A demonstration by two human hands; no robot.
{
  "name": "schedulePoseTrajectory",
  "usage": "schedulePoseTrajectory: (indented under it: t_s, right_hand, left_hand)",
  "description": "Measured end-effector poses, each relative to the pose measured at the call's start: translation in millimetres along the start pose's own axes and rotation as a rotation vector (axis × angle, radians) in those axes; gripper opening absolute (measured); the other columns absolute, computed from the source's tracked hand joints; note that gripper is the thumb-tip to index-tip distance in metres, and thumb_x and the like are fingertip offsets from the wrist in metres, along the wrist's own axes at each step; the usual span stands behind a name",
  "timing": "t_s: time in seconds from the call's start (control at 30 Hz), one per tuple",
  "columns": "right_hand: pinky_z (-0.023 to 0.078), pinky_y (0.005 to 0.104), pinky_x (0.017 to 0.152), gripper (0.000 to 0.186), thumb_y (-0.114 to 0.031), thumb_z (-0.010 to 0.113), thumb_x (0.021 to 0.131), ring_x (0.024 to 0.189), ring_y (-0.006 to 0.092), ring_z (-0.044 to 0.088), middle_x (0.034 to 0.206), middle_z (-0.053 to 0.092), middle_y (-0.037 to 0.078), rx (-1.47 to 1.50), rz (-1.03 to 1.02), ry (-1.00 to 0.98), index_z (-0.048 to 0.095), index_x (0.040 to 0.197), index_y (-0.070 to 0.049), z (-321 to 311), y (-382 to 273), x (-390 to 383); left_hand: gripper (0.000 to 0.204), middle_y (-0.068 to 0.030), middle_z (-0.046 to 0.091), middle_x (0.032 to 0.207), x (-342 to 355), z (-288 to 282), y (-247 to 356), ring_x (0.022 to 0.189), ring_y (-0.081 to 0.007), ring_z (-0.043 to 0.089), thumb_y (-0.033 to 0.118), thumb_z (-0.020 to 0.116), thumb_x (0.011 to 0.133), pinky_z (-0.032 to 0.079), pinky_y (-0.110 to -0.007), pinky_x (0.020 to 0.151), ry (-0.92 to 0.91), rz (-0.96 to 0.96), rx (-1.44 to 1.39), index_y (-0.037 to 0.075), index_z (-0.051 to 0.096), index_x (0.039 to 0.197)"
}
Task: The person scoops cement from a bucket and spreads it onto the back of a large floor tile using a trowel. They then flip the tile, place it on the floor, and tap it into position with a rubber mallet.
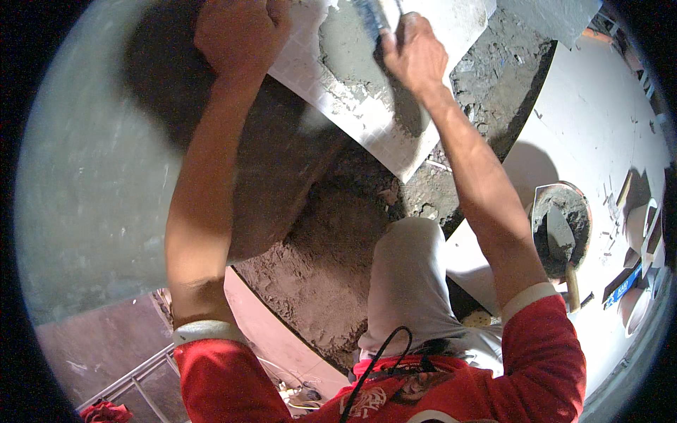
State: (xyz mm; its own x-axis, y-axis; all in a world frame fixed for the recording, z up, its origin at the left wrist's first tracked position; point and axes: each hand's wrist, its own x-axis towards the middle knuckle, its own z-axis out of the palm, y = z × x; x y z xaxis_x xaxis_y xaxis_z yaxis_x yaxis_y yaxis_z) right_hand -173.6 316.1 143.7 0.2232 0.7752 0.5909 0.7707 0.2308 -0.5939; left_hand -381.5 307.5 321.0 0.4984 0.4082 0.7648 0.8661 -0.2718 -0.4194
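Observation:
My left hand (243, 32) is closed at the left edge of a white tile (384, 144), with its fingertips partly cut off by the top of the view. The tile is tilted up, one corner pointing toward me, and its upturned face shows a faint grid pattern. Wet grey cement (352, 53) is smeared over the middle of that face. Against the smear, my right hand (417, 56) grips a brush-like tool (374, 20) with a pale body and a dark blue, blurred fringe.
Rough mortar (317, 282) lies below the tile and beside my knee (409, 271). A smooth grey wall (99, 190) rises at left. On pale tiles (592, 120) at right stands a bucket (582, 201) of mortar, with a trowel (560, 233) in it. A metal frame (137, 381) lies lower left.

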Motion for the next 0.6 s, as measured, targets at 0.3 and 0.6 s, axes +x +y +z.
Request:
schedulePoseTrajectory:
  t_s: [0.3,0.6]
  right_hand:
    - [0.057,0.0531,0.078,0.05,-0.044,0.062,0.095,0.088,0.0427,0.071,0.106,0.065,0.025,-0.119,0.26,-0.097,0.057,0.114,0.002,-26.7,26.3,-21.1]
    - [0.056,0.0459,0.058,0.035,-0.033,0.067,0.095,0.072,0.0337,0.066,0.097,0.057,0.017,-0.061,-0.164,-0.061,0.051,0.109,-0.004,-13.9,-41.6,-62.6]
  left_hand:
    - [0.027,-0.0177,0.065,0.099,-2.6,-1.4,-0.8,0.096,-0.0389,0.062,0.029,0.061,0.086,0.051,-0.052,0.081,-0.118,-0.073,0.026,0.01,0.071,0.103]
    - [0.033,-0.016,0.067,0.102,-18.8,-27.5,-24.9,0.098,-0.0375,0.065,0.011,0.063,0.087,0.055,-0.048,0.086,-0.208,-0.038,-0.084,0.015,0.075,0.117]
